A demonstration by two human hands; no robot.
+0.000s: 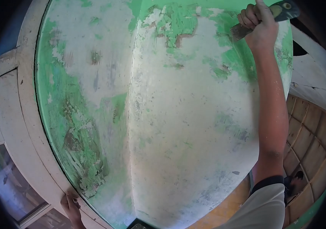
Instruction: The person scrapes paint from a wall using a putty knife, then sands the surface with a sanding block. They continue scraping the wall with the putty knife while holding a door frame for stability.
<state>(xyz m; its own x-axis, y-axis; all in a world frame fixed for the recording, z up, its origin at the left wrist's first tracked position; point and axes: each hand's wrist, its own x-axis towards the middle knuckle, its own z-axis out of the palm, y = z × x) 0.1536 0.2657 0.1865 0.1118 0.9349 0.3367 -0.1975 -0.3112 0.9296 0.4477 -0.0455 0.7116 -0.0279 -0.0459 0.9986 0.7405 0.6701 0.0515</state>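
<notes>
My right hand (260, 26) is raised high at the upper right, its fingers closed around a scraper (283, 10). The scraper's handle end, with a hole in it, points right. Its flat blade shows on the left side of my fist, close to the wall. The wall (193, 126) carries patchy green paint with large pale areas and brownish spots. Low on the left, my left hand (71, 206) is beside the white wooden frame (37, 152), with its fingers curled. What they grip, if anything, is too small to make out.
A wall corner runs vertically down the middle. Glass panes (12, 183) stand at the lower left. On the right are a panelled surface with thin strips (310, 126) and a dark object (297, 179). An orange-brown floor (224, 204) shows below.
</notes>
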